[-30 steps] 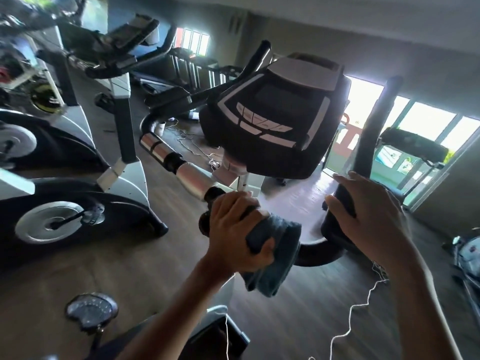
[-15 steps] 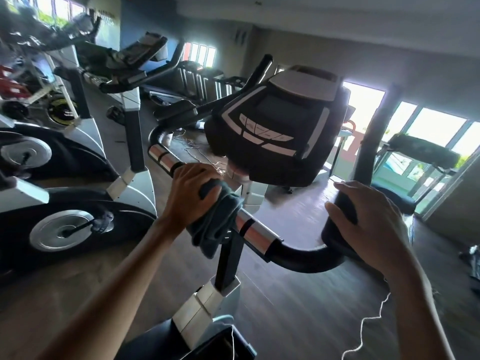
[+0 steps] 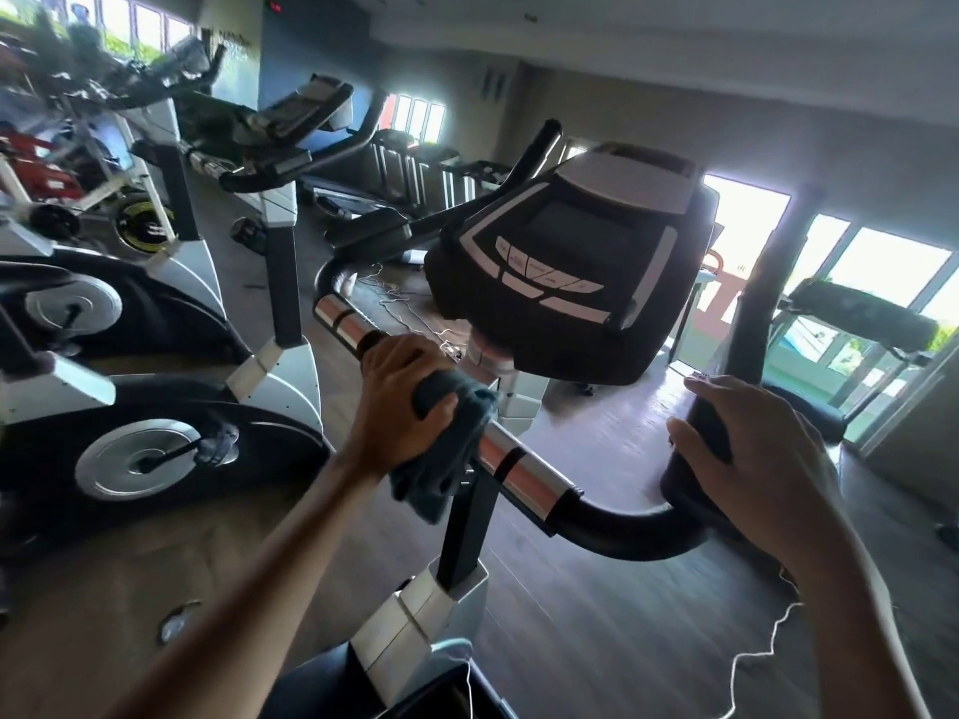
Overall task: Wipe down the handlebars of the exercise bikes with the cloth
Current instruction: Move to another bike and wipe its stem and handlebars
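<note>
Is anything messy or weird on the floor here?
Yes. A tangle of white cord lies loose on the wooden floor behind the handlebar, and a second cord snakes across the floor at lower right. Loose cords could trip someone.

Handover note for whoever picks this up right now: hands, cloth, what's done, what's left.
Left hand: grips the dark cloth wrapped round the near bike's handlebar, mid-bar below the console.
Right hand: holds the right foam grip, steadying.
Done: likely the right chrome sensor, which the cloth covered a second ago.
Left: left chrome sensor, both end grips, the other bikes.
</note>
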Demonstrator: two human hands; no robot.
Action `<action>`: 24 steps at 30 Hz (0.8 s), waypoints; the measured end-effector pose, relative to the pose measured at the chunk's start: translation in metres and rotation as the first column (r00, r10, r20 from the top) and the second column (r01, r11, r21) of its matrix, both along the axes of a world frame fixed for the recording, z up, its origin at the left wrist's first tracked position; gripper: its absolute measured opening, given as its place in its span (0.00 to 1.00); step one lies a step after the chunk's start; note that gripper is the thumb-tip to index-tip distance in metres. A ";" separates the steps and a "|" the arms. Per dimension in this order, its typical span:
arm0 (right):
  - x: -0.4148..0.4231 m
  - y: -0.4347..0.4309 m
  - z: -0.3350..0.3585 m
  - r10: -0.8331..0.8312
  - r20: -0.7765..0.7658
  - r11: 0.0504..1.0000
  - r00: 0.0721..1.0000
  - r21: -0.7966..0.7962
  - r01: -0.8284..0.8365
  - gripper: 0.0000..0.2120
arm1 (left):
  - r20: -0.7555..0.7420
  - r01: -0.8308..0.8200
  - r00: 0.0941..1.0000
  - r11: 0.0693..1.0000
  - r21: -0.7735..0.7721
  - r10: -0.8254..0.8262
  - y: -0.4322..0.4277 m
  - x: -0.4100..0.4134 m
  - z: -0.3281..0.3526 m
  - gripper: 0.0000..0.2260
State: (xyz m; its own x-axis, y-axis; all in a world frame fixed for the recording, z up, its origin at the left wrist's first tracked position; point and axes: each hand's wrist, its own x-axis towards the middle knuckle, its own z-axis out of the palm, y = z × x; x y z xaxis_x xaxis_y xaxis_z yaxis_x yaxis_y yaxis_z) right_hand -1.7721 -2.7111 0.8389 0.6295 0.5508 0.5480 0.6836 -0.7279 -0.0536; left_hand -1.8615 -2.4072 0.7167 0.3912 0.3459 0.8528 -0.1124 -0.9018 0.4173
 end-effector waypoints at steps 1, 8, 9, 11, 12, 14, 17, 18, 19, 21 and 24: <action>0.001 0.000 -0.001 -0.001 0.006 1.000 1.000 0.001 0.001 0.23 | 0.062 0.003 0.998 1.000 0.015 -0.003 -0.013 0.001 -0.005 0.12; 0.004 0.000 -0.002 -0.011 0.023 1.000 1.000 -0.012 0.011 0.23 | -0.048 0.025 0.999 0.996 0.087 -0.020 0.013 0.001 0.008 0.15; 0.004 0.000 -0.002 -0.011 0.023 1.000 1.000 -0.012 0.012 0.23 | -0.061 0.021 0.998 0.997 0.078 -0.016 0.016 0.000 0.010 0.15; 0.004 0.000 -0.001 -0.015 0.023 1.000 1.000 -0.013 0.016 0.23 | -0.018 -0.004 1.000 0.998 0.057 0.005 0.005 0.001 0.007 0.15; 0.003 0.001 -0.002 -0.018 0.025 1.000 1.000 -0.015 0.019 0.23 | 0.024 -0.016 1.000 0.999 0.048 0.015 -0.006 0.003 0.001 0.14; 0.002 0.000 -0.002 -0.023 0.029 1.000 0.999 -0.016 0.023 0.24 | 0.127 -0.024 0.992 0.999 0.037 0.019 -0.028 0.006 -0.009 0.15; 0.003 0.001 0.001 -0.030 0.040 0.997 0.999 -0.074 0.033 0.24 | 0.141 -0.005 0.990 0.997 0.079 -0.007 -0.022 0.007 -0.005 0.15; 0.003 0.002 0.001 -0.039 0.050 0.993 0.998 -0.110 0.045 0.25 | 0.099 -0.007 0.995 0.995 0.098 -0.003 -0.013 0.006 -0.002 0.14; 0.002 0.003 0.000 -0.059 0.060 0.988 0.996 -0.136 0.067 0.26 | 0.055 -0.008 0.998 0.995 0.103 0.003 -0.005 0.006 0.002 0.14; -0.003 0.009 -0.002 -0.112 0.113 0.979 0.987 -0.160 0.129 0.26 | 0.010 -0.019 1.000 0.996 0.090 0.018 -0.002 0.005 0.005 0.13; -0.009 0.015 -0.009 -0.133 0.185 0.975 0.974 -0.154 0.162 0.31 | 0.119 -0.029 0.993 0.997 0.074 0.020 -0.030 0.005 -0.010 0.11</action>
